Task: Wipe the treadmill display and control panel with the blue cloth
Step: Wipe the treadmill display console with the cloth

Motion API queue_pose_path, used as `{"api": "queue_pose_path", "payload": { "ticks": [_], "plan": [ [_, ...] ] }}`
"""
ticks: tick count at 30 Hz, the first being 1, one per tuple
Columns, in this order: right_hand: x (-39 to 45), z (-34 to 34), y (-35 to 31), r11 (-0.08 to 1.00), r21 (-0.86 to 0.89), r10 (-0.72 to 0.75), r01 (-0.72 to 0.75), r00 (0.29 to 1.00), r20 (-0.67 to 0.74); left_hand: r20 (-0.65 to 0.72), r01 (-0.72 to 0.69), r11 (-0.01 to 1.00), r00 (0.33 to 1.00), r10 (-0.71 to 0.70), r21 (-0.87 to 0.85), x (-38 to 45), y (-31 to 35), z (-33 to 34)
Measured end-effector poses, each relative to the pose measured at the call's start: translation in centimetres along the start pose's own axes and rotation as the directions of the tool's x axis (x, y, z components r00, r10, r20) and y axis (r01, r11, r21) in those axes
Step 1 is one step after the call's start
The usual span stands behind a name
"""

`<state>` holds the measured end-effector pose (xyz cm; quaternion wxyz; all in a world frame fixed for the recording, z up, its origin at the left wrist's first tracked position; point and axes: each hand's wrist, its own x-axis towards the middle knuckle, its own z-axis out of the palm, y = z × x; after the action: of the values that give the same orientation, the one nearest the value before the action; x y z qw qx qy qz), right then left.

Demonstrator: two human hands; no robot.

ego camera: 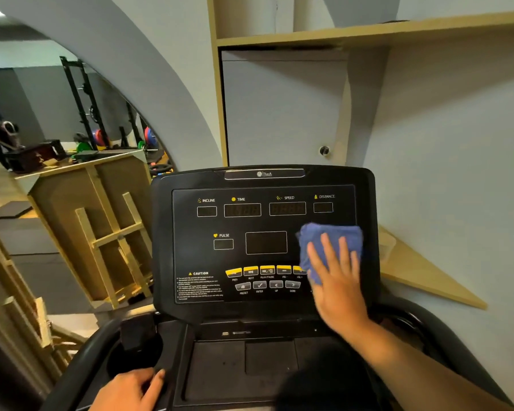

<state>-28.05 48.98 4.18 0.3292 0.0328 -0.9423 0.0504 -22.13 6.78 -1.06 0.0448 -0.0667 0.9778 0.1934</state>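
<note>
The right hand presses a crumpled blue terry cloth flat against the black treadmill console panel, at about three o'clock on its face, fingers straight and spread, so the grip lies apart on the cloth rather than clamped round it. The cloth covers the right end of the row of yellow buttons, just below the DISTANCE readout. At seven o'clock the left hand curls its grip round the black curved handrail. A mirror at ten o'clock reflects weight plates.
</note>
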Motion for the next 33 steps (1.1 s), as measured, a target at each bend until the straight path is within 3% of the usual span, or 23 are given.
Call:
{"api": "queue_pose_path", "payload": {
  "ticks": [2, 4, 7, 11, 16, 20, 22, 25, 29, 33],
  "plan": [
    [-0.9, 0.6, -2.3, 0.972, -0.036, -0.229, 0.233, 0.969, 0.093, -0.026, -0.027, 1.0, 0.999, 0.027, 0.003, -0.4, -0.3, 0.0],
    [-0.2, 0.8, -5.0, 0.886, -0.017, -0.454, 0.464, 0.873, 0.178, -0.032, -0.041, 0.999, 0.999, 0.041, 0.008, -0.8, -0.5, 0.0],
    [1.3, 0.8, -7.1, 0.783, 0.052, -0.612, 0.62, 0.751, 0.25, -0.018, -0.057, 0.998, 0.998, 0.058, 0.039, -1.1, -0.4, -0.2],
    [1.0, -0.3, -2.1, 0.752, 0.006, -0.637, 0.66, 0.723, 0.268, 0.0, -0.047, 0.998, 0.999, 0.047, 0.049, -1.3, -0.1, -0.4],
    [-3.3, -2.2, 7.5, 0.871, -0.112, -0.44, 0.477, 0.862, 0.25, 0.016, -0.048, 0.997, 0.999, 0.048, 0.06, -1.3, -0.1, -0.4],
    [-3.9, -2.2, 7.1, 0.914, -0.137, -0.34, 0.381, 0.906, 0.252, 0.008, -0.073, 0.996, 0.997, 0.072, 0.044, -1.7, -0.3, -0.5],
    [-3.4, -1.7, 4.6, 0.883, -0.116, -0.412, 0.454, 0.87, 0.27, 0.008, -0.081, 0.996, 0.997, 0.081, 0.035, -1.8, -0.3, -0.5],
    [-1.2, -0.9, -0.2, 0.782, 0.001, -0.591, 0.623, 0.742, 0.317, -0.004, -0.103, 0.994, 0.995, 0.103, 0.047, -2.0, -0.3, -0.5],
    [2.1, 0.7, -8.2, 0.662, 0.131, -0.734, 0.738, 0.602, 0.315, -0.044, -0.108, 0.993, 0.993, 0.111, 0.048, -2.0, -0.5, -0.1],
    [3.6, 1.8, -13.8, 0.616, 0.152, -0.777, 0.773, 0.566, 0.276, -0.078, -0.129, 0.989, 0.988, 0.134, 0.068, -2.0, -0.9, 0.3]
  ]
}}
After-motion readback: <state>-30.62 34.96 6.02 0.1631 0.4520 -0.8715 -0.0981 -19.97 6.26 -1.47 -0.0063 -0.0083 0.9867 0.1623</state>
